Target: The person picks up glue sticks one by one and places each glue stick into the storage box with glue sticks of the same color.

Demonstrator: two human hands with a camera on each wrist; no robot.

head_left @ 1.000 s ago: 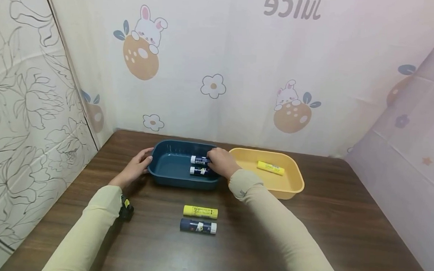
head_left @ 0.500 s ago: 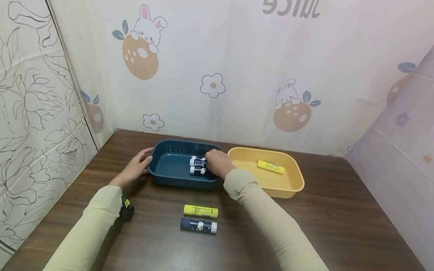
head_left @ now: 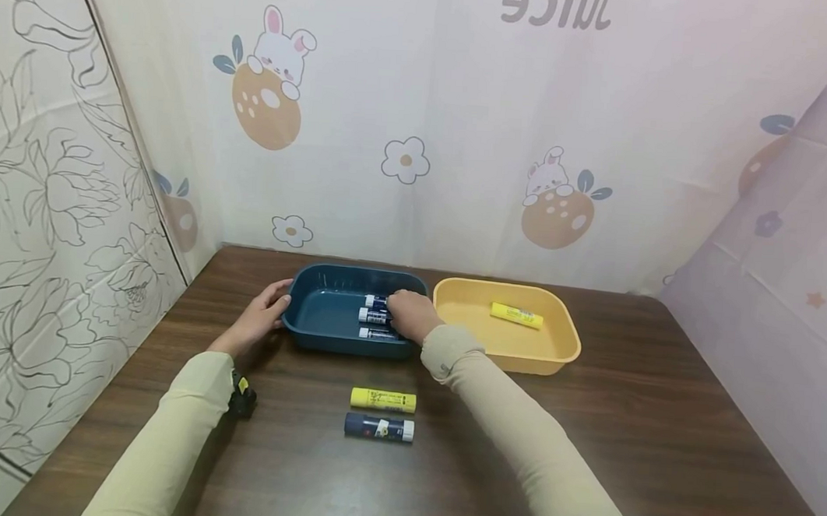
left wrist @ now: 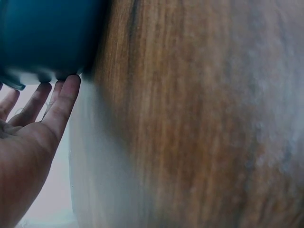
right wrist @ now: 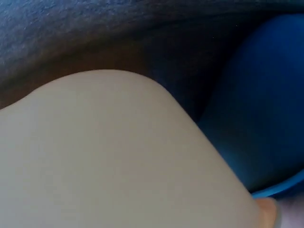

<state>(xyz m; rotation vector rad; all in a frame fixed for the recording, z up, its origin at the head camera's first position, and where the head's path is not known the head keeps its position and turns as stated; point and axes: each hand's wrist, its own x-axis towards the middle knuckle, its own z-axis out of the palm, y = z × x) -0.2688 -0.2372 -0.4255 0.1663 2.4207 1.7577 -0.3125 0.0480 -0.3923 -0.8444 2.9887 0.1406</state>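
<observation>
The dark blue plastic basket (head_left: 325, 339) sits at the back of the table, and three navy glue sticks with white caps lie side by side in its right half. My right hand (head_left: 414, 315) reaches over the basket's right end, fingers curled down around the rearmost glue stick (head_left: 376, 302); its far end is hidden under the hand. The middle glue stick (head_left: 374, 317) and the front glue stick (head_left: 378, 334) lie just below it. My left hand (head_left: 259, 316) rests on the basket's left end; in the left wrist view its extended fingertips (left wrist: 71, 85) touch the outer wall.
A yellow basket (head_left: 563, 351) holding one yellow glue stick (head_left: 516, 315) stands right of the blue one. Nearer on the wooden table (head_left: 290, 470) lie a yellow glue stick (head_left: 383, 400) and a navy glue stick (head_left: 379, 428). A patterned curtain (head_left: 409, 78) hangs behind.
My right hand has shifted slightly left within the blue basket. Three navy glue sticks now show there, spread apart, where two showed at first. My left hand has stayed in place.
</observation>
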